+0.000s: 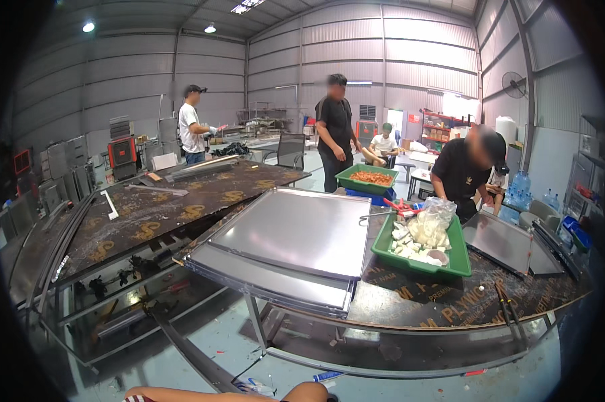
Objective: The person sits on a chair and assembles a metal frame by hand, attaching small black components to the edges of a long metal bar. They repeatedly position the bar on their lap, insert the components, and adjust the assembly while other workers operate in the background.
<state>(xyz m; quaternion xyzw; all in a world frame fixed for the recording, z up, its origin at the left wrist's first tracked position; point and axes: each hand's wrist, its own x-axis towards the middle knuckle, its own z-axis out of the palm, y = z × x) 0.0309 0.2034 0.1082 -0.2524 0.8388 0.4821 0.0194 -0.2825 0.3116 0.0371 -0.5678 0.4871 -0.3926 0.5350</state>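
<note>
Nearest the camera, a bare limb (212,395) crosses the low edge, with a dark red striped cloth (136,398) at its left end; whether it is arm or leg, I cannot tell. Neither of the wearer's hands shows, so I cannot tell whether they are wide, narrow or holding anything.

To the left, a long dark-topped table (125,234) carries a pale angled strip (109,204), which looks light and stiff.

In the middle, on the left part of the near table (389,305), a smooth grey upper panel (295,231) overlaps a lower panel (262,271). Both look like sheet metal: stiff, fairly heavy, slippery across the face and perhaps sharp at the rim. Two opposite edges would be the place to hold, one hand on each.

Right of them sits a green tray (459,254) of white chunks (404,244) with a clear bag (431,226) on top. The tray is probably plastic and would flex under load, so it is best lifted by both end rims; the bag looks soft and easily torn.

Farther right, a grey panel (500,241) lies before a co-worker in black (453,167), with a long-handled tool (509,305) nearer, best gripped by its handles.
</note>
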